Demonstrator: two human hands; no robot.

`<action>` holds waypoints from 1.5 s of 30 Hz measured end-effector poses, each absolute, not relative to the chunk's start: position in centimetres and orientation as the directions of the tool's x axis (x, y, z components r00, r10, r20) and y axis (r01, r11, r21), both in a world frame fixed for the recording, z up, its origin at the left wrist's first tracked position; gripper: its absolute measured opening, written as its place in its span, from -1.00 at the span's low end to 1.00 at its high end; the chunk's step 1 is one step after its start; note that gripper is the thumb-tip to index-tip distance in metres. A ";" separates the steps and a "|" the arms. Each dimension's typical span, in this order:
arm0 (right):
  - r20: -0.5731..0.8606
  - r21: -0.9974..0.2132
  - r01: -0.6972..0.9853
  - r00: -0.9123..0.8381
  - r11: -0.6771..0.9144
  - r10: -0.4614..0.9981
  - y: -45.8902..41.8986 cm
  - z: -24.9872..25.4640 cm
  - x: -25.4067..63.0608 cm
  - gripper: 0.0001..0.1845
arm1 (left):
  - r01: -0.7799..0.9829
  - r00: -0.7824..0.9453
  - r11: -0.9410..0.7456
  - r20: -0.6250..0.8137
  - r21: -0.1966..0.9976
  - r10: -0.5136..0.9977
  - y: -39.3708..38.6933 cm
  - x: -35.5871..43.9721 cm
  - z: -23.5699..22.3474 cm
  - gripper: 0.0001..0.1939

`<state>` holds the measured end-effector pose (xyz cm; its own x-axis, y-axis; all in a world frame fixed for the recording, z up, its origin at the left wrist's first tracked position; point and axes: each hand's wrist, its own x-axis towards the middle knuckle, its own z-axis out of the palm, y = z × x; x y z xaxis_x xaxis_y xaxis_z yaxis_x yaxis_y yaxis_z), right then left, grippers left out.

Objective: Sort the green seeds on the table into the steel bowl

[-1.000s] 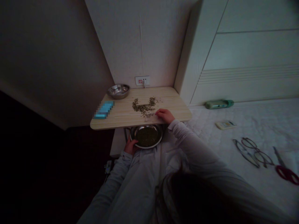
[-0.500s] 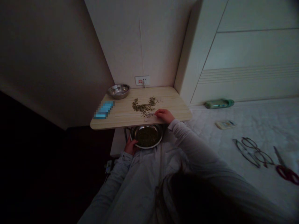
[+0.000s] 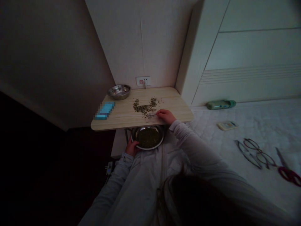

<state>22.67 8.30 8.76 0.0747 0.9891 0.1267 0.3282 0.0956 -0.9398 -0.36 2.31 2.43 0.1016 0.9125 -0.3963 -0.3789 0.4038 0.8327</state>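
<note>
A pile of small dark beans (image 3: 145, 107) lies spread on a small wooden table (image 3: 122, 119). My right hand (image 3: 166, 116) rests on the table at the pile's near right edge, fingers curled down onto a few beans. My left hand (image 3: 131, 147) grips the left rim of a steel bowl (image 3: 147, 137) held just below the table's front edge; the bowl holds many of the same beans.
An empty steel bowl (image 3: 119, 91) and a blue phone (image 3: 104, 110) sit on the table's left side. A wall socket (image 3: 143, 81) is behind. On the white bed to the right lie a green bottle (image 3: 220, 104), a remote (image 3: 227, 125), glasses (image 3: 255, 153) and red scissors (image 3: 287, 170).
My right hand has crept slightly left along the pile's near edge. The left hand and the bowl below the table have stayed put.
</note>
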 end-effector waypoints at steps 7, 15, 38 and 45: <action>0.082 -0.934 0.353 0.083 0.048 0.993 8.1 8.9 22.5 -0.82 | -0.391 0.118 0.387 -0.371 0.835 0.921 2.2 -0.5 2.3 -0.36; 0.099 -0.920 0.385 0.055 0.071 0.994 8.1 8.9 22.6 -0.83 | -0.384 0.123 0.375 -0.356 0.844 0.926 2.2 -0.4 2.4 -0.34; 0.101 -0.924 0.380 0.111 0.052 0.989 7.9 9.2 22.4 -0.86 | -0.393 0.125 0.383 -0.364 0.836 0.923 2.2 -0.5 2.3 -0.38; 0.104 -0.920 0.388 0.088 0.062 0.991 8.0 9.0 22.5 -0.84 | -0.406 0.107 0.386 -0.376 0.829 0.920 2.3 -0.4 2.0 -0.37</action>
<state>22.45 8.04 9.00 0.0881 0.9907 0.1038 0.3879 0.0618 -0.9196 -0.44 2.33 2.00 0.1075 0.9204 -0.3759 -0.4056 0.3858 0.8286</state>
